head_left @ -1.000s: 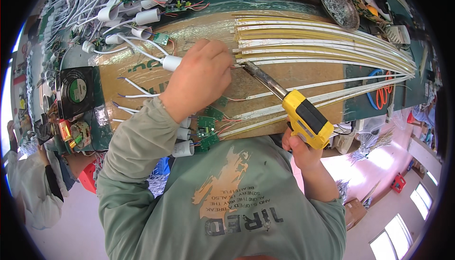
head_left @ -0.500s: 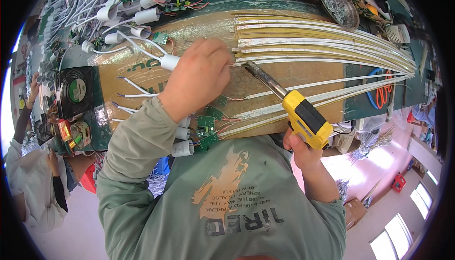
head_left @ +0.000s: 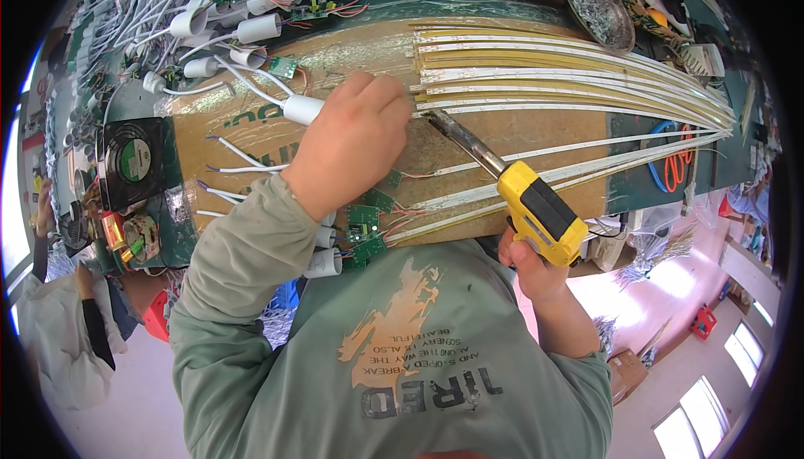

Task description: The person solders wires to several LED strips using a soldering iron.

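My left hand [head_left: 356, 141] is closed in a pinch over the cardboard, just left of the strip ends. A white plastic cap [head_left: 302, 109] with a white cable comes out from under it; what the fingertips grip is hidden. My right hand [head_left: 533, 268] is wrapped around the handle of a yellow and black soldering gun [head_left: 544, 212]. The gun's dark tip [head_left: 437, 119] meets the end of a white LED strip [head_left: 536, 108] close to my left fingertips. Below my left hand, green circuit boards [head_left: 365, 223] with thin red wires lie by other strips [head_left: 502, 191].
White caps with cables and circuit boards [head_left: 260, 29] pile up at the far left. A small black fan [head_left: 134, 162] stands at the left. Orange-and-blue scissors [head_left: 670, 166] and a round metal dish [head_left: 601, 11] lie at the right. Another person's sleeve [head_left: 96, 333] shows at lower left.
The soldering gun has shifted very slightly left, its tip closer to my left fingertips. My left hand has barely moved. At the left edge, the other person's arm has moved down.
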Demonstrator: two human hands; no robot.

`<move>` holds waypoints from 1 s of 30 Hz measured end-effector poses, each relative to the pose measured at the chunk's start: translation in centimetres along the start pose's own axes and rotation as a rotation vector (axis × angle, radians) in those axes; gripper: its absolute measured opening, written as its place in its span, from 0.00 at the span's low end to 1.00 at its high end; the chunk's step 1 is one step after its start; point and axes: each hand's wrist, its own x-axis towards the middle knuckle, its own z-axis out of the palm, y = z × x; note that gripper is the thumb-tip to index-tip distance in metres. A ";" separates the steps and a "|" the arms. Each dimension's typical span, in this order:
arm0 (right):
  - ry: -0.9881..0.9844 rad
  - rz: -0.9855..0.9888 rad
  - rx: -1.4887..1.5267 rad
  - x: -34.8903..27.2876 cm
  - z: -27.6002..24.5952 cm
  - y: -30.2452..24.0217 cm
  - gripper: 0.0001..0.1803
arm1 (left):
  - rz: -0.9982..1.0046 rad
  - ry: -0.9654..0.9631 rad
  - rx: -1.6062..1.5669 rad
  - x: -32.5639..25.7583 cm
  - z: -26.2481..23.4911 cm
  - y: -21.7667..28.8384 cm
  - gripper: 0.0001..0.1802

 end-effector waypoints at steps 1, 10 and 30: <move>0.003 -0.002 0.009 0.0 0.1 -0.1 0.32 | 0.002 0.005 -0.005 0.0 0.0 0.0 0.07; -0.027 0.009 0.036 0.9 0.6 -0.5 0.29 | 0.004 0.001 -0.017 -0.1 0.0 -0.1 0.08; -0.001 0.014 0.091 0.1 0.4 0.0 0.37 | 0.014 -0.015 0.003 0.1 0.0 0.1 0.07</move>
